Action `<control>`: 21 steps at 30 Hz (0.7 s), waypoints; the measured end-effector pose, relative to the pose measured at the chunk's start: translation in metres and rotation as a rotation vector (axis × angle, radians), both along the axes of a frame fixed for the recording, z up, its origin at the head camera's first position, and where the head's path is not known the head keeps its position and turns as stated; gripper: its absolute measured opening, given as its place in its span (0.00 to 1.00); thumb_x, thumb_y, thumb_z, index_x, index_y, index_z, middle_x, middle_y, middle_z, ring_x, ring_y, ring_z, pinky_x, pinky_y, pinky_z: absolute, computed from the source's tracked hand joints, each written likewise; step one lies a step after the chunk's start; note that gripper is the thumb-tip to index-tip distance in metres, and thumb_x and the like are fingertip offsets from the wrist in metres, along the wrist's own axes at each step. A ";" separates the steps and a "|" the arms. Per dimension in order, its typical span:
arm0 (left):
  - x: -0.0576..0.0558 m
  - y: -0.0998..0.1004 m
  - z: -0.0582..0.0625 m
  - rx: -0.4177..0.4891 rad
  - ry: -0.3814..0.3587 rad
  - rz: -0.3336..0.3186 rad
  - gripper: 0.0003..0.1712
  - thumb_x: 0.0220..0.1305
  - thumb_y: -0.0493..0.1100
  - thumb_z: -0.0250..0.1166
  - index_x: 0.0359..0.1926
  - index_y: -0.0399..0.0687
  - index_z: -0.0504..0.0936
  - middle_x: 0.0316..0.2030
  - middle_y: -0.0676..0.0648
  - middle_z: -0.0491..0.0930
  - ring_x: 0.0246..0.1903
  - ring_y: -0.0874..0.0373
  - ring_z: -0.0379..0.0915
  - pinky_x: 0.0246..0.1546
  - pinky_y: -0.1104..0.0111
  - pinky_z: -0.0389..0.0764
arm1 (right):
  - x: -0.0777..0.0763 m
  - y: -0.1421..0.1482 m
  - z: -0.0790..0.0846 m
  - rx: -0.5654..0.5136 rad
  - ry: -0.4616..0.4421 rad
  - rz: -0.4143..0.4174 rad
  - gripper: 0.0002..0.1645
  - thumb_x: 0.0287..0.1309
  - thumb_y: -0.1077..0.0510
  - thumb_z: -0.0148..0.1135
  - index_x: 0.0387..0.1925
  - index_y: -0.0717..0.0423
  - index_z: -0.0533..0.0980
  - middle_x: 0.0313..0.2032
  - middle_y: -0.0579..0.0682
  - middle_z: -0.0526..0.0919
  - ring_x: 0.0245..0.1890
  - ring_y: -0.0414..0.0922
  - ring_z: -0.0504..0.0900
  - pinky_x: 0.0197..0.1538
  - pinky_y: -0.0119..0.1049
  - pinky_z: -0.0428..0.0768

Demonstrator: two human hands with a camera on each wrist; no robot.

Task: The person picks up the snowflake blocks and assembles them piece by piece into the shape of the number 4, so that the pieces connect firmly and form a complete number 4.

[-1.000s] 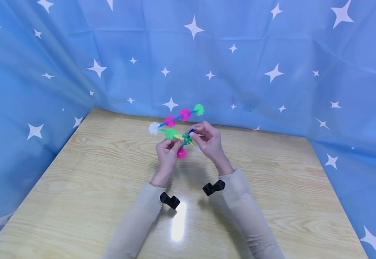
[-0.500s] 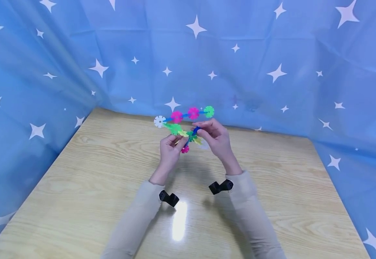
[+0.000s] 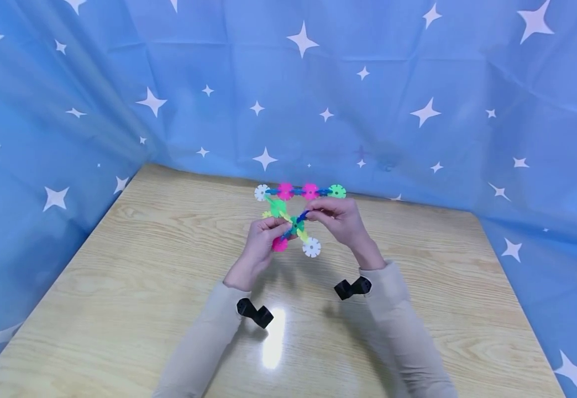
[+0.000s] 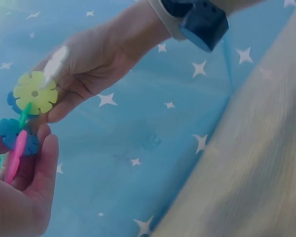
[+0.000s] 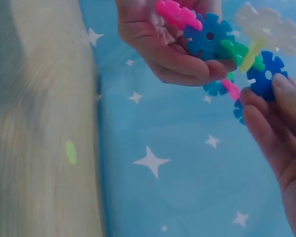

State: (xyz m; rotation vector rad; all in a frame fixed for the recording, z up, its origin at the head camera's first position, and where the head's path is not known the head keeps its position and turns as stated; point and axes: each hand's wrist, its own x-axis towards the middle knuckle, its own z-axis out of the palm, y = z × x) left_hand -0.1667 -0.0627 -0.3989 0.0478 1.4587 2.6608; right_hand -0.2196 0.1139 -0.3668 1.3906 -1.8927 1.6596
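Observation:
A figure of interlocking notched plastic discs is held up over the table. My left hand (image 3: 260, 243) grips it near the green disc (image 3: 295, 225) at its crossing. With thumb and fingers, my right hand (image 3: 339, 220) pinches a dark blue disc (image 5: 268, 74) at the green disc's edge. A far row carries a white disc (image 3: 262, 192), pink discs (image 3: 285, 192) joined by blue ones, and a bright green disc (image 3: 337, 191) at its end. Closer in hang a pink disc (image 3: 279, 244) and another white disc (image 3: 311, 247). Left fingers hide part of the middle.
A loose yellow-green disc (image 5: 71, 152) lies on the wooden table (image 3: 418, 309) behind the figure. Blue star-patterned cloth (image 3: 368, 127) hangs along the back and sides. Both wrists wear a black camera (image 3: 255, 313).
The disc figure has turned: its far row, tilted before, now lies level, lower and further right. The near white disc has come into plain sight. My right hand has shifted right, still pinching the blue disc.

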 end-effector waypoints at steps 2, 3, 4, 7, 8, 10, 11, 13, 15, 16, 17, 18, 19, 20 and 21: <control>0.002 0.000 -0.001 0.014 -0.023 -0.018 0.20 0.61 0.25 0.54 0.20 0.48 0.81 0.23 0.51 0.79 0.22 0.61 0.80 0.22 0.79 0.78 | 0.002 0.000 0.001 0.025 0.065 0.005 0.08 0.45 0.83 0.60 0.28 0.74 0.79 0.25 0.63 0.81 0.25 0.34 0.79 0.26 0.25 0.80; 0.003 -0.001 -0.002 0.019 -0.032 -0.028 0.20 0.61 0.24 0.54 0.20 0.48 0.81 0.23 0.51 0.78 0.21 0.61 0.80 0.19 0.79 0.76 | 0.003 0.000 0.001 0.029 0.087 0.007 0.08 0.45 0.82 0.61 0.29 0.74 0.79 0.25 0.64 0.81 0.25 0.35 0.79 0.26 0.25 0.80; 0.004 -0.001 -0.002 0.022 -0.043 -0.036 0.20 0.61 0.24 0.54 0.20 0.48 0.81 0.23 0.51 0.78 0.21 0.62 0.80 0.17 0.80 0.74 | 0.004 0.000 0.001 0.030 0.105 0.012 0.08 0.45 0.82 0.61 0.29 0.74 0.80 0.25 0.64 0.81 0.25 0.36 0.80 0.26 0.25 0.80; 0.006 -0.001 -0.004 0.042 -0.059 -0.049 0.20 0.61 0.24 0.53 0.20 0.47 0.80 0.22 0.50 0.77 0.20 0.62 0.79 0.17 0.80 0.74 | 0.006 -0.001 0.000 0.018 0.125 0.026 0.10 0.43 0.83 0.61 0.30 0.74 0.80 0.25 0.63 0.82 0.27 0.39 0.81 0.29 0.27 0.82; 0.006 -0.001 -0.004 0.050 -0.062 -0.052 0.20 0.61 0.24 0.52 0.20 0.47 0.80 0.23 0.50 0.77 0.20 0.62 0.78 0.18 0.80 0.75 | 0.007 -0.002 0.000 0.013 0.130 0.028 0.11 0.42 0.84 0.61 0.30 0.74 0.80 0.26 0.63 0.82 0.27 0.40 0.82 0.29 0.27 0.82; 0.007 0.000 -0.004 0.060 -0.061 -0.056 0.20 0.61 0.24 0.52 0.19 0.46 0.80 0.23 0.50 0.76 0.20 0.63 0.78 0.22 0.78 0.79 | 0.007 -0.003 -0.001 0.000 0.139 0.030 0.10 0.44 0.83 0.61 0.31 0.74 0.80 0.25 0.63 0.82 0.27 0.41 0.83 0.30 0.27 0.83; 0.007 0.000 -0.004 0.065 -0.057 -0.057 0.20 0.61 0.23 0.51 0.19 0.46 0.80 0.23 0.50 0.76 0.21 0.63 0.78 0.25 0.77 0.81 | 0.008 -0.003 -0.001 -0.007 0.146 0.031 0.09 0.46 0.81 0.61 0.31 0.74 0.80 0.25 0.63 0.82 0.28 0.41 0.83 0.30 0.27 0.83; 0.007 0.001 -0.003 0.077 -0.048 -0.061 0.20 0.61 0.23 0.51 0.19 0.46 0.79 0.23 0.50 0.76 0.22 0.64 0.78 0.29 0.75 0.82 | 0.008 -0.003 0.000 -0.017 0.166 0.026 0.05 0.51 0.76 0.62 0.32 0.73 0.81 0.26 0.64 0.82 0.28 0.42 0.83 0.31 0.27 0.82; 0.007 0.001 -0.002 0.086 -0.045 -0.065 0.21 0.61 0.23 0.51 0.19 0.46 0.79 0.23 0.50 0.76 0.22 0.64 0.78 0.30 0.74 0.82 | 0.009 -0.003 0.001 -0.019 0.187 0.024 0.05 0.53 0.73 0.62 0.32 0.73 0.81 0.26 0.64 0.82 0.27 0.42 0.82 0.31 0.26 0.82; 0.007 0.001 -0.002 0.093 -0.047 -0.069 0.21 0.61 0.23 0.50 0.19 0.46 0.79 0.23 0.51 0.76 0.22 0.64 0.78 0.30 0.74 0.82 | 0.008 -0.002 0.002 -0.021 0.191 0.030 0.05 0.53 0.73 0.62 0.32 0.74 0.80 0.26 0.64 0.82 0.27 0.43 0.82 0.31 0.26 0.82; 0.007 0.000 -0.001 0.102 -0.051 -0.079 0.21 0.61 0.23 0.50 0.19 0.46 0.79 0.23 0.51 0.76 0.23 0.64 0.78 0.31 0.74 0.83 | 0.008 -0.001 0.003 -0.014 0.187 0.035 0.04 0.53 0.74 0.62 0.32 0.74 0.80 0.26 0.64 0.82 0.27 0.43 0.83 0.31 0.27 0.82; 0.007 0.000 0.001 0.110 -0.057 -0.095 0.21 0.62 0.23 0.50 0.20 0.47 0.79 0.24 0.51 0.76 0.23 0.64 0.78 0.32 0.74 0.83 | 0.008 0.000 0.005 -0.002 0.180 0.038 0.05 0.51 0.75 0.61 0.32 0.74 0.80 0.26 0.64 0.82 0.27 0.44 0.83 0.31 0.27 0.82; 0.006 -0.001 0.002 0.114 -0.060 -0.109 0.21 0.62 0.23 0.49 0.20 0.47 0.80 0.24 0.51 0.77 0.24 0.63 0.79 0.32 0.74 0.83 | 0.008 0.001 0.007 0.017 0.173 0.037 0.05 0.50 0.77 0.61 0.31 0.74 0.80 0.25 0.64 0.82 0.27 0.44 0.83 0.30 0.26 0.82; 0.006 -0.003 0.004 0.111 -0.064 -0.124 0.21 0.62 0.24 0.50 0.21 0.47 0.80 0.24 0.50 0.77 0.24 0.63 0.79 0.31 0.74 0.83 | 0.008 0.002 0.009 0.041 0.168 0.032 0.06 0.48 0.79 0.62 0.31 0.74 0.80 0.25 0.63 0.82 0.26 0.44 0.84 0.30 0.26 0.82; 0.006 -0.005 0.005 0.108 -0.066 -0.146 0.20 0.63 0.25 0.49 0.22 0.46 0.81 0.25 0.50 0.78 0.24 0.63 0.80 0.28 0.77 0.81 | 0.007 0.003 0.011 0.070 0.164 0.024 0.07 0.45 0.80 0.63 0.30 0.74 0.80 0.25 0.63 0.83 0.26 0.45 0.84 0.30 0.26 0.82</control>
